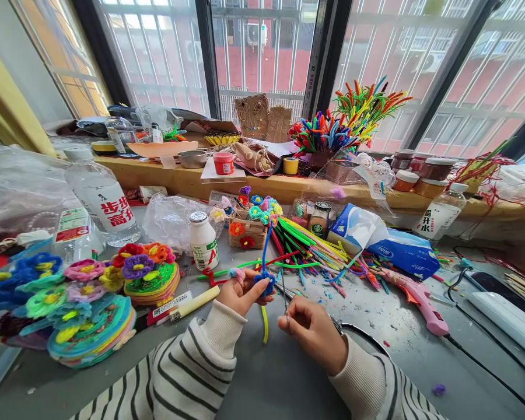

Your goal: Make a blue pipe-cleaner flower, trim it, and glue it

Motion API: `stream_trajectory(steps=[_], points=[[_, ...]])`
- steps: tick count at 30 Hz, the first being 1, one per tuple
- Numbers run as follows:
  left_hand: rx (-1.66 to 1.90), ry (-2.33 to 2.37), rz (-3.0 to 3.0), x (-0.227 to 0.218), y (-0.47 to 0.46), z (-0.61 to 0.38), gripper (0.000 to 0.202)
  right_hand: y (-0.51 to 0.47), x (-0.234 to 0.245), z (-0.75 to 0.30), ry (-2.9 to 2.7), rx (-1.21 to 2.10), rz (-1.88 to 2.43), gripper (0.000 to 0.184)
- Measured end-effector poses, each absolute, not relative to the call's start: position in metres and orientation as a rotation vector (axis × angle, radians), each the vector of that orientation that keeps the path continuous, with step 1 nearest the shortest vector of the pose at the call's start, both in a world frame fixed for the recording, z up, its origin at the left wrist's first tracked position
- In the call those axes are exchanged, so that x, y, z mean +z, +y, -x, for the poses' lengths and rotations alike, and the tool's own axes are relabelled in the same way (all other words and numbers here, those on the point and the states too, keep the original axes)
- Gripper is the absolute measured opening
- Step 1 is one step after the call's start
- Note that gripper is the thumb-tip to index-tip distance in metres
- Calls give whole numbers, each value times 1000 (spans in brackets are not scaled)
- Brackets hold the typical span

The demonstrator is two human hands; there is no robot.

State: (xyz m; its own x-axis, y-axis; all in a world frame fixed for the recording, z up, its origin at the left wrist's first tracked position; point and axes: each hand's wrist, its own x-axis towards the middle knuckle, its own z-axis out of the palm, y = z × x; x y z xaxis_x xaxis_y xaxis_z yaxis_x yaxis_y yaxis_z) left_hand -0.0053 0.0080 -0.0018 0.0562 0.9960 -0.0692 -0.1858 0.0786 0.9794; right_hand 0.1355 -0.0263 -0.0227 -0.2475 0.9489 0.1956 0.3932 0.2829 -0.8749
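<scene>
My left hand [245, 293] is closed on a blue pipe-cleaner flower [266, 284], pinched between thumb and fingers. A long blue strand [266, 245] rises from the flower, and a yellow pipe cleaner [265, 325] hangs below it. Beside my left fingers shows a small pink and pale-blue fuzzy piece [236, 274]. Just to the right, my right hand [312, 329] is closed around a slim metal tool [284, 294] that points upward near the flower. Its handle is mostly hidden, so I cannot tell its exact kind.
Loose pipe cleaners [306, 239] lie beyond my hands near a small flower basket [249, 233]. Finished flowers on layered discs [91, 332] stand left, beside a water bottle [107, 204]. A pink glue gun [420, 303] with its cord lies right. A white bottle [202, 240] stands ahead.
</scene>
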Motion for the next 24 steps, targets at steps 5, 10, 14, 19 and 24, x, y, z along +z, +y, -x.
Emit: stream_trajectory(steps=[5, 10, 14, 19, 24], points=[[1256, 1076, -1058, -2, 6, 4, 26, -29, -24, -135, -1946, 845, 1152, 32], [1272, 1038, -1090, -5, 4, 1, 26, -29, -25, -134, -1974, 854, 1166, 29], [1272, 1033, -1095, -6, 4, 1, 26, -28, -25, -134, -1975, 865, 1167, 28], [1277, 1032, -1109, -4, 4, 1, 26, -28, -24, -134, -1966, 896, 1159, 29], [1294, 1049, -1086, -4, 4, 1, 26, -26, -23, -135, -1959, 823, 1198, 31]])
